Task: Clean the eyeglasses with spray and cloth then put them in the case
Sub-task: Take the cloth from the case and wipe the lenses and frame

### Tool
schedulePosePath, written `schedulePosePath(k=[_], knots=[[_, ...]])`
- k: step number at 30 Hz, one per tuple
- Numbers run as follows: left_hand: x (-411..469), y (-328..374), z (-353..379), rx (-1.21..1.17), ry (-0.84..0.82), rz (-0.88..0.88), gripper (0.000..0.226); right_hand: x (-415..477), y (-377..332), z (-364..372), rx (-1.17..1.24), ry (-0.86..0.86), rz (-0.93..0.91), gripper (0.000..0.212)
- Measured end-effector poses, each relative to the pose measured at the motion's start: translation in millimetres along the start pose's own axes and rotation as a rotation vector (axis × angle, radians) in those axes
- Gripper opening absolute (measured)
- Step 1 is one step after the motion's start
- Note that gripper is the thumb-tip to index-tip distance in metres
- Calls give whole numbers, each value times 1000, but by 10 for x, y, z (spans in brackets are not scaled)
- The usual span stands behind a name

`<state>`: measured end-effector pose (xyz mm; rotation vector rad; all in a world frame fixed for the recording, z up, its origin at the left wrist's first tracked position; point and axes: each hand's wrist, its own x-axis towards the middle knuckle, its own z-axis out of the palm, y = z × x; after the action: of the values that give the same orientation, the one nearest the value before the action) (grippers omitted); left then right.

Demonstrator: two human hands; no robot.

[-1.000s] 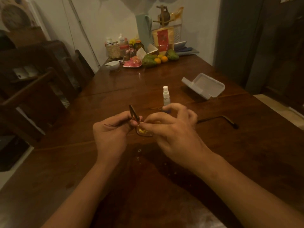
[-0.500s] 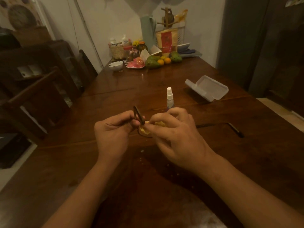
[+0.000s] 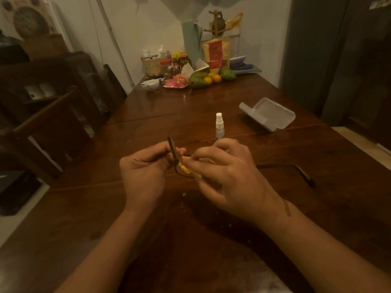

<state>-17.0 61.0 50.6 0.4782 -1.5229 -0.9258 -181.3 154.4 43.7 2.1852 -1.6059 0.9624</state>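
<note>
The left hand [image 3: 143, 172] pinches the dark thin-framed eyeglasses [image 3: 174, 149]; the right hand [image 3: 228, 176] pinches a yellow cloth [image 3: 186, 169] onto a lens. Best to rub lightly, with a steady grip.

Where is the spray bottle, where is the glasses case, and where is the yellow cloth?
spray bottle [image 3: 219, 121]: head view, on its white nozzle top.
glasses case [image 3: 273, 113]: head view, inside the open tray.
yellow cloth [image 3: 185, 168]: head view, on the bunched part showing beside the right hand's fingers.
</note>
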Motion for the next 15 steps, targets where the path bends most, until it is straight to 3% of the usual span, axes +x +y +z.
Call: schedulePosePath(k=[4,11,15], knots=[[-19,27,-5,15,14,-6,37,-2,23,-9,15,-25,-118,38],[-13,50,34,-1,58,-24,39,3,53,-39,-26,12,-44,39],[-32,74,40,-8,48,-19,34,4,12,-26,0,-24,-115,42]])
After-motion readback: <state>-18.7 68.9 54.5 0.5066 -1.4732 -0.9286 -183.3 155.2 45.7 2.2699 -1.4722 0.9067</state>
